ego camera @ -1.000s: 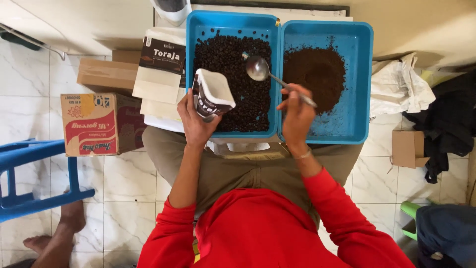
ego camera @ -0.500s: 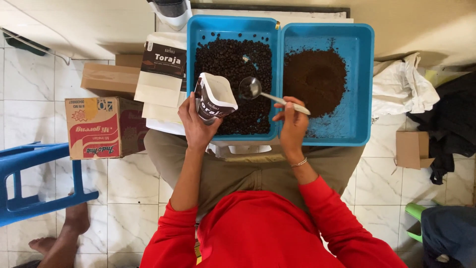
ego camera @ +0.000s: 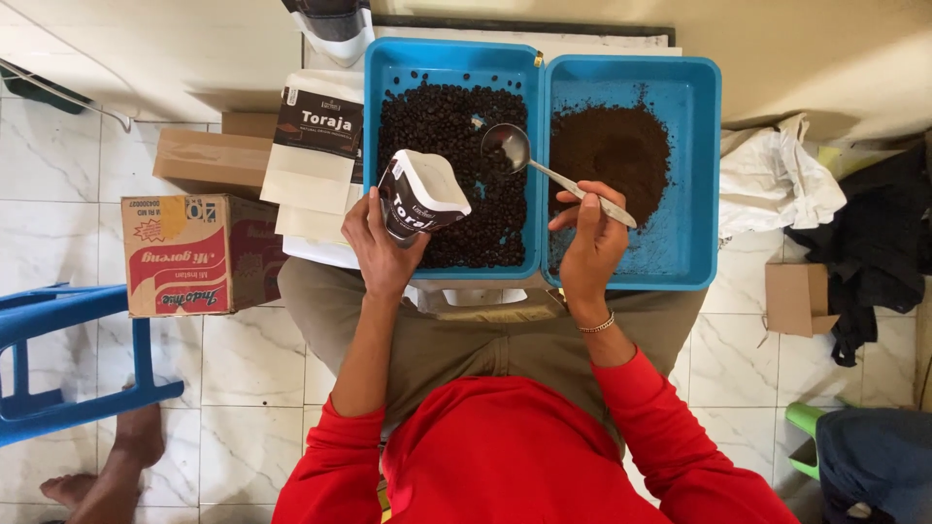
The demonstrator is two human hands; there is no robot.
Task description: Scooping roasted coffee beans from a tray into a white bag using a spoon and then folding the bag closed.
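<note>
My left hand (ego camera: 381, 246) grips a small black-and-white pouch (ego camera: 419, 197), its mouth open and tilted over the left blue tray (ego camera: 449, 58). That tray holds dark coffee beans (ego camera: 447, 126). My right hand (ego camera: 588, 245) holds a metal spoon (ego camera: 544, 170) by its handle. The spoon's bowl hovers over the beans near the divide between the trays and looks empty. The right blue tray (ego camera: 694, 175) holds a mound of brown ground coffee (ego camera: 610, 146). Both trays rest across my lap.
A stack of flat black-and-white pouches (ego camera: 313, 155) lies left of the trays. Cardboard boxes (ego camera: 194, 254) stand on the tiled floor at left, beside a blue plastic stool (ego camera: 68, 359). Another person's bare foot (ego camera: 126, 456) shows at bottom left. Cloth and a small box (ego camera: 796, 296) lie at right.
The spoon has dropped from above the beans toward the tray divide, and my right hand has drawn slightly nearer to me. The pouch has stayed in place.
</note>
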